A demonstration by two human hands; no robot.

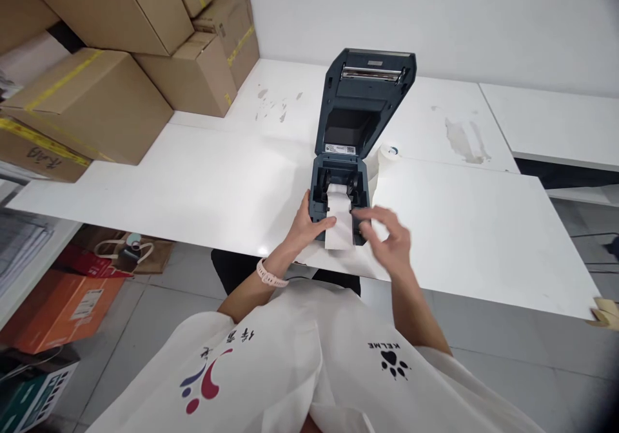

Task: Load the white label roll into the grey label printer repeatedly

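A dark label printer (363, 114) stands on the white table with its lid raised. From the roll holders inside, a white label strip (340, 227) runs forward over the printer's front edge. My left hand (306, 225) lies against the printer's left side, thumb resting on the strip's left edge and fingers partly hidden behind the housing. My right hand (388, 236) is at the printer's front right corner, thumb and forefinger apart near the strip's right edge, with nothing seen between them. Behind the printer on the right lies a white paper roll (388, 154).
Cardboard boxes (116, 98) are stacked at the table's back left, against the wall. The white table (464, 240) has worn patches at the back and a front edge close to my body. An orange box (80, 310) sits on the floor at lower left.
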